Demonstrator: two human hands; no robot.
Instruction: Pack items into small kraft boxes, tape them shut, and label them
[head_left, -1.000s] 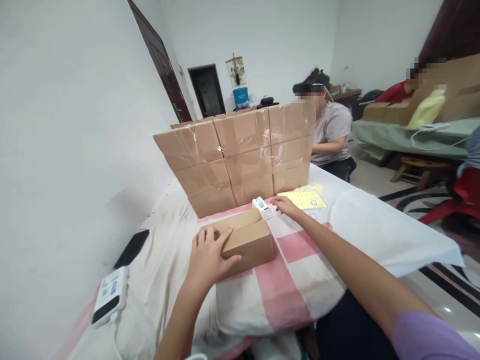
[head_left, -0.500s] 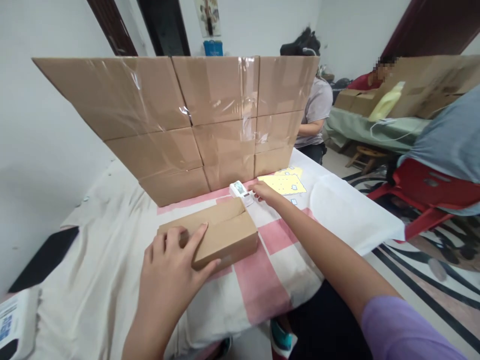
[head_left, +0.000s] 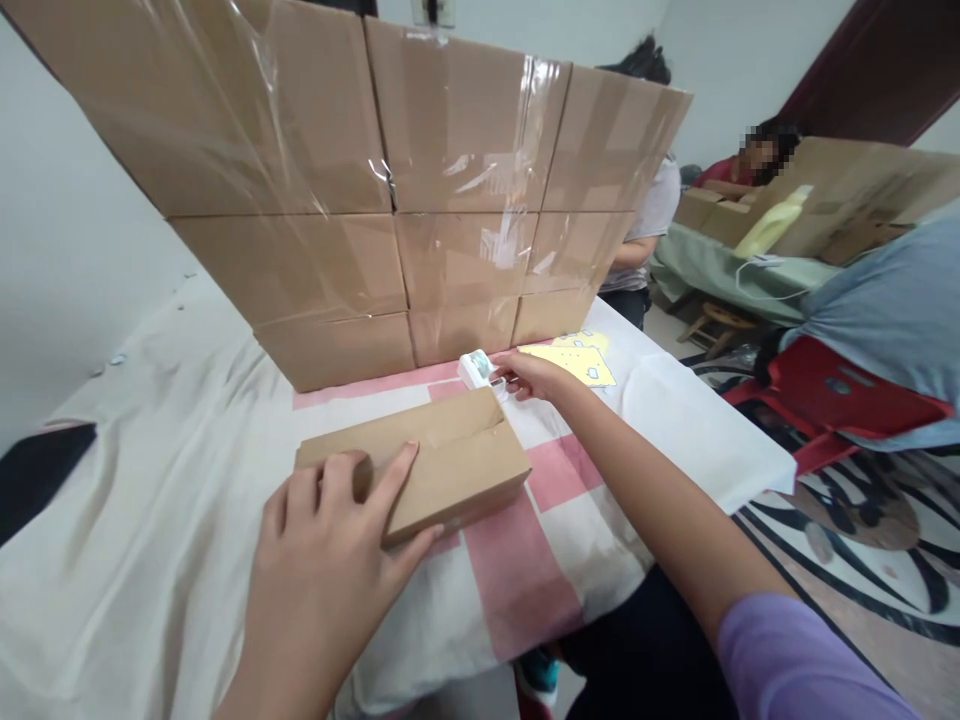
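Observation:
A closed brown cardboard box (head_left: 442,445) lies on the checked cloth in front of me. My left hand (head_left: 337,530) grips its left end, with fingers over the top and the thumb along the near side. Beyond the box sits a small white device (head_left: 474,368) with a greenish window. My right hand (head_left: 529,375) reaches over to it, fingers curled around its right side and hiding part of it. Just past that wrist lies a yellow cheese-patterned print (head_left: 592,365).
A tall wall of taped cardboard boxes (head_left: 465,180) stands along the far side of the table. Behind it a person in a light shirt (head_left: 656,215) is partly hidden. On the right are a red chair (head_left: 847,385) and a yellow bottle (head_left: 772,222) on another table.
My right hand has moved slightly left, onto the white device. My left hand stays on the cardboard box. The view has tilted down and come closer.

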